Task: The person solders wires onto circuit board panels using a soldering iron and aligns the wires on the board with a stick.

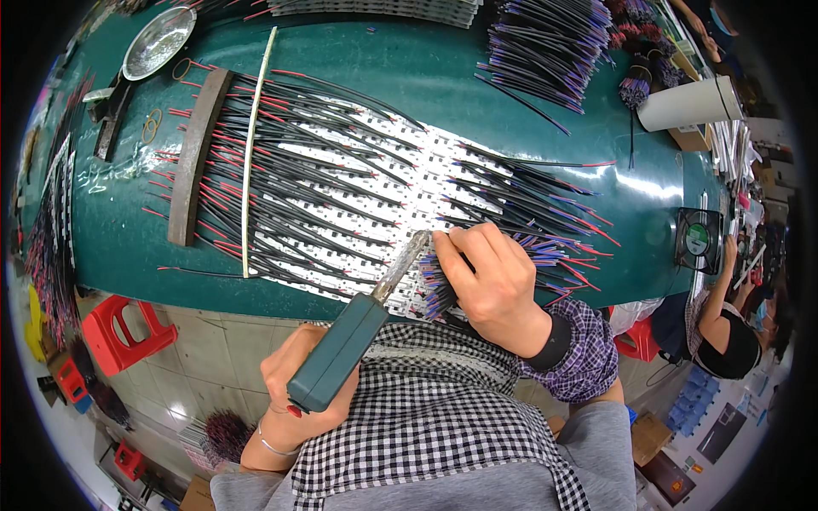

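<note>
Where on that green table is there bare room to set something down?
A wide bare patch of table lies between the right-hand wires and the small fan. Another is at left, between the rubber bands and the near edge, beyond the metal bar. Crowded: the middle, where the right hand and green-handled tool sit among wired white strips.

At the far left of your green table (358, 55) there is a round silvery dish (160, 43), and near it some thin tan bands (152, 126). At your right you have a white cylinder (692, 104) and, nearer to you, a small black fan (697, 240). At your left a red stool (106, 332) stands on the tiled floor (230, 345); a co-worker (733, 341) is beyond the fan.
</note>
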### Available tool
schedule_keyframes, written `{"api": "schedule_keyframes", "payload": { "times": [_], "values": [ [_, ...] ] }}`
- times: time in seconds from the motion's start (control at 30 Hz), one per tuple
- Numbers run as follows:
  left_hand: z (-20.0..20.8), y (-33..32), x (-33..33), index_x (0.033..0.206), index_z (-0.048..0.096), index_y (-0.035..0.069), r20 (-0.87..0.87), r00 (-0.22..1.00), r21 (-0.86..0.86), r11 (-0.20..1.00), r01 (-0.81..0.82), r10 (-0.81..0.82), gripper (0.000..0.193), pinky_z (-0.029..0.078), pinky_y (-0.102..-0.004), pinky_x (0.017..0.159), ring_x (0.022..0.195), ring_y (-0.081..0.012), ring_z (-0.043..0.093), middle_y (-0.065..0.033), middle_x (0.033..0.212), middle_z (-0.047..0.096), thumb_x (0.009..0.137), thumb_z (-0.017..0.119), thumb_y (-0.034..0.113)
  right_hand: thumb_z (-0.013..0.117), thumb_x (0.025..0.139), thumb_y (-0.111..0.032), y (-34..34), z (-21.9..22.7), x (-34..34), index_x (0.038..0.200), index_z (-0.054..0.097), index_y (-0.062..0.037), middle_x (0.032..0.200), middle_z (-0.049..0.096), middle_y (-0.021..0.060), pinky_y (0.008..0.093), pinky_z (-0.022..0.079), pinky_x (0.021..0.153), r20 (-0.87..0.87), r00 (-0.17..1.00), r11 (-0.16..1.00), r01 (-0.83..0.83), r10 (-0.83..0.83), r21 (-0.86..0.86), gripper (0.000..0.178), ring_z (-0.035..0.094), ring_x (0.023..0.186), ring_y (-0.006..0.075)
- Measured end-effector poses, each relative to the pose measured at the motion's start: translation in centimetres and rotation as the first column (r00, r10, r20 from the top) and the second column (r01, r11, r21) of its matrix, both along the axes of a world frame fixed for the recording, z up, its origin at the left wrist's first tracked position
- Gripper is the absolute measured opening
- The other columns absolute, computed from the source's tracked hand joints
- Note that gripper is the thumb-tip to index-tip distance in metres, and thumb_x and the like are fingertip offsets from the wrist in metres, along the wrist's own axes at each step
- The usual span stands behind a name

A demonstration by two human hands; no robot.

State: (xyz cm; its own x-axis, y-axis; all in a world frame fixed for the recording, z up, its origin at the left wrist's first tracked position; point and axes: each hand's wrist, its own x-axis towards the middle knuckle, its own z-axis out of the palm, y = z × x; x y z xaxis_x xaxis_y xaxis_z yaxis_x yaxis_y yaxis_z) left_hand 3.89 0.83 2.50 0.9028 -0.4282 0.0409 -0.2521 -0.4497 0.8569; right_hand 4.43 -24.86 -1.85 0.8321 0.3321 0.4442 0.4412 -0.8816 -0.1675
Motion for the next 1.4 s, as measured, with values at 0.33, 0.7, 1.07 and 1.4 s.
{"api": "schedule_keyframes", "payload": {
  "times": [0.33, 0.7, 1.07, 1.4],
  "values": [
    [-1.7, 1.7, -2.3, 0.088, 0.072, -0.004, -0.037, 0.994, 0.023, 0.995, -0.098, 0.099, 0.019, 0.056, -0.0328, 0.06, 0.069, -0.0278, 0.069, -0.0154, 0.085, 0.069, 0.069, 0.076, -0.004, 0.064, 0.073, -0.008, 0.1, 0.1, 0.0, 0.096, 0.068, 0.0052, 0.082, 0.055, 0.0065, 0.0304, 0.042, 0.057, 0.002, 1.0, 1.0, 0.006, -0.006, -0.013, 0.027, 0.056, 0.074, 0.0196],
    [-0.1, 0.3, -0.7, 0.086, 0.072, -0.005, 0.086, 0.995, 0.099, 0.994, 0.035, -0.044, 0.017, 0.055, -0.0327, 0.06, 0.07, -0.0273, 0.069, -0.0158, 0.086, 0.069, 0.069, 0.075, -0.006, 0.064, 0.073, -0.01, -0.2, -0.2, 0.0, 0.096, 0.068, 0.004, 0.083, 0.056, 0.0063, 0.0307, 0.042, 0.057, 0.034, 0.999, 0.999, -0.006, 0.005, 0.05, 0.027, 0.058, 0.074, 0.0201],
    [0.5, 0.4, -0.6, 0.086, 0.07, -0.004, -0.113, 0.992, 0.004, 0.999, -0.049, 0.049, 0.018, 0.055, -0.0328, 0.061, 0.068, -0.0272, 0.068, -0.0154, 0.084, 0.068, 0.069, 0.073, -0.008, 0.063, 0.072, -0.01, 0.2, 0.0, -0.1, 0.094, 0.068, 0.006, 0.08, 0.053, 0.0064, 0.0304, 0.041, 0.056, 0.038, 0.999, 1.0, -0.019, 0.02, -0.023, 0.027, 0.056, 0.074, 0.02],
    [-0.3, 1.6, -2.5, 0.099, 0.072, -0.007, -0.097, 0.973, -0.046, 0.975, -0.216, 0.211, 0.024, 0.056, -0.0325, 0.063, 0.069, -0.0264, 0.07, -0.0191, 0.089, 0.071, 0.075, 0.076, -0.002, 0.064, 0.073, -0.01, 0.1, 0.4, -0.1, 0.096, 0.069, 0.0051, 0.083, 0.056, 0.0068, 0.0311, 0.044, 0.06, -0.011, 1.0, 1.0, -0.018, 0.018, 0.022, 0.028, 0.058, 0.076, 0.0206]
  ]
}}
